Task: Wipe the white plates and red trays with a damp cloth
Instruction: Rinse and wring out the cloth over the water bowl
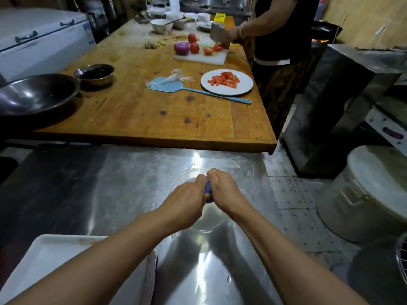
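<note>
Blue cloth (208, 190) bunched between both fists, above a clear glass bowl (198, 219) on the steel counter (110, 183). Left hand (187, 199) curled round one end, right hand (222, 188) curled round the other, knuckles nearly touching. White tray stack (55, 260) at the counter's near left corner, under the left forearm. Beyond, on the wooden table (154, 111): white plate (226, 82) of chopped tomato, blue swatter (176, 88), wok (37, 93). Second person (279, 29) chops on a cutting board (202, 55).

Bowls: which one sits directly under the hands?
The clear glass bowl on the steel counter; the metal and white bowls sit away on the wooden table.
</note>
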The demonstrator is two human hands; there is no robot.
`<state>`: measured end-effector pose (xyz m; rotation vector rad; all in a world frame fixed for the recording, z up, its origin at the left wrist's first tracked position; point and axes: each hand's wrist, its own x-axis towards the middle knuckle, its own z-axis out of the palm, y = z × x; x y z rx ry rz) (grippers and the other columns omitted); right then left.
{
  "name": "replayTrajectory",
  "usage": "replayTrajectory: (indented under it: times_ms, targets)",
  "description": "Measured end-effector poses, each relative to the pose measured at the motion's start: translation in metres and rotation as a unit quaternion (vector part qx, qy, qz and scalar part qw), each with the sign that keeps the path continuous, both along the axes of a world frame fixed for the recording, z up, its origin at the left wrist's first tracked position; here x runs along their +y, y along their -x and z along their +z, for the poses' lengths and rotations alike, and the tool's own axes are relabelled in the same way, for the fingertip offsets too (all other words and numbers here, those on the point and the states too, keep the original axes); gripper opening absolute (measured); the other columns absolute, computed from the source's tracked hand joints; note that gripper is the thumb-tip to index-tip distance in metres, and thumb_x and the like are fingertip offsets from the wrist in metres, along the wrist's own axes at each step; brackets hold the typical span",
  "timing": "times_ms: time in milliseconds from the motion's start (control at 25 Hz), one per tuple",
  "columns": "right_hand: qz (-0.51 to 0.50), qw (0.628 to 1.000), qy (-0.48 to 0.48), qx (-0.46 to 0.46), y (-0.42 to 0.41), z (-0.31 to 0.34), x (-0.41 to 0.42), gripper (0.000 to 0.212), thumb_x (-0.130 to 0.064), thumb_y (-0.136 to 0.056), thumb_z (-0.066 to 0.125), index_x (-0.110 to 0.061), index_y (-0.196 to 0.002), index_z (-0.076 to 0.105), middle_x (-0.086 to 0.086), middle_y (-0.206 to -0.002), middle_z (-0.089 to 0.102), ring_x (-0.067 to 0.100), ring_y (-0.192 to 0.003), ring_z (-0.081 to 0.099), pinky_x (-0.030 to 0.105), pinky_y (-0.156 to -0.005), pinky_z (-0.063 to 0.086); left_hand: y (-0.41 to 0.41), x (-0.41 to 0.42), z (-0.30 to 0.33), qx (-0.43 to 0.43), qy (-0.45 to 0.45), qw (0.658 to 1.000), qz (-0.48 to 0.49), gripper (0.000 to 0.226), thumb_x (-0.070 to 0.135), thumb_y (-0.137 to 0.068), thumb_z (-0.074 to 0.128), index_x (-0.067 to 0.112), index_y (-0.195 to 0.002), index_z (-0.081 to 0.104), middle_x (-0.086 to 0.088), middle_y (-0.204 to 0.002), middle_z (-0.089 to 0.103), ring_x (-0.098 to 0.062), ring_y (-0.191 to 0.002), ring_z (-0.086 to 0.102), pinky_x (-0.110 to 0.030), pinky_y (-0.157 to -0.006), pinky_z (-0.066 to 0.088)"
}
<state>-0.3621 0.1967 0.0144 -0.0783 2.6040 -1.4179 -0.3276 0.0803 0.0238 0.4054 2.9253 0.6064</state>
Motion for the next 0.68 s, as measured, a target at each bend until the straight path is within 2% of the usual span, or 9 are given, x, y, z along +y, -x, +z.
replayTrajectory:
  times_ms: [120, 280, 400, 480, 520, 600, 680]
  targets:
    - [-0.031, 0.999, 0.012, -0.034, 0.005, -0.008, -0.006, 0.038, -0.014, -0.095, 0.031, -0.017, -0.058, 0.043, 0.017, -0.079, 0.056, 0.040, -0.086, 0.061, 0.053, -0.083, 0.050, 0.006, -0.006, -0.009, 0.036, 0.015, 0.999, -0.021, 0.020, 0.013, -0.093, 0.042, 0.022, -0.088, 0.025, 0.012, -0.062, 0.029, -0.008, -0.050, 0.030, -0.023, -0.043, 0.016]
    - [-0.054, 0.997, 0.034, -0.052, 0.015, -0.018, -0.012, 0.038, -0.013, -0.091, 0.036, -0.016, -0.054, 0.046, 0.023, -0.083, 0.061, 0.043, -0.087, 0.061, 0.054, -0.084, 0.050, 0.013, -0.013, -0.019, 0.049, -0.004, 0.998, -0.038, 0.019, 0.021, -0.098, 0.042, 0.021, -0.086, 0.026, 0.012, -0.063, 0.030, -0.009, -0.049, 0.029, -0.022, -0.043, 0.016]
    - [-0.048, 0.996, 0.032, -0.062, 0.016, -0.025, -0.011, 0.037, -0.015, -0.095, 0.035, -0.017, -0.059, 0.045, 0.024, -0.088, 0.060, 0.046, -0.096, 0.058, 0.049, -0.087, 0.050, 0.017, -0.016, -0.020, 0.050, -0.003, 0.998, -0.043, 0.019, 0.025, -0.098, 0.042, 0.021, -0.087, 0.027, 0.007, -0.068, 0.035, -0.009, -0.048, 0.027, -0.022, -0.044, 0.014]
    - [-0.056, 0.996, 0.019, -0.073, 0.014, -0.029, -0.011, 0.033, -0.017, -0.095, 0.033, -0.012, -0.067, 0.049, 0.026, -0.096, 0.063, 0.044, -0.096, 0.058, 0.042, -0.083, 0.047, 0.019, -0.016, -0.020, 0.017, 0.011, 0.999, -0.043, 0.018, 0.027, -0.098, 0.041, 0.021, -0.086, 0.028, 0.003, -0.074, 0.043, -0.011, -0.053, 0.032, -0.027, -0.046, 0.017]
    - [-0.062, 0.995, 0.015, -0.075, 0.015, -0.028, -0.011, 0.032, -0.017, -0.094, 0.032, -0.009, -0.069, 0.050, 0.025, -0.093, 0.064, 0.041, -0.092, 0.059, 0.041, -0.081, 0.047, 0.020, -0.016, -0.018, -0.015, 0.006, 0.999, -0.046, 0.018, 0.027, -0.098, 0.040, 0.021, -0.086, 0.028, 0.003, -0.077, 0.046, -0.012, -0.057, 0.035, -0.027, -0.048, 0.019]
    - [-0.039, 0.997, -0.010, -0.069, 0.017, -0.021, -0.010, 0.034, -0.017, -0.095, 0.031, -0.006, -0.070, 0.050, 0.017, -0.086, 0.062, 0.034, -0.085, 0.057, 0.039, -0.078, 0.044, 0.022, -0.015, -0.010, -0.108, -0.056, 0.992, -0.036, 0.018, 0.027, -0.097, 0.043, 0.022, -0.087, 0.030, 0.005, -0.080, 0.046, -0.011, -0.065, 0.041, -0.024, -0.052, 0.026]
    - [0.004, 0.998, -0.043, -0.055, 0.015, -0.009, -0.009, 0.033, -0.018, -0.098, 0.029, -0.005, -0.076, 0.049, 0.016, -0.088, 0.056, 0.031, -0.085, 0.052, 0.040, -0.079, 0.042, 0.019, -0.014, 0.001, -0.171, -0.101, 0.980, -0.019, 0.020, 0.024, -0.092, 0.052, 0.020, -0.096, 0.033, 0.006, -0.080, 0.044, -0.009, -0.067, 0.044, -0.021, -0.055, 0.031]
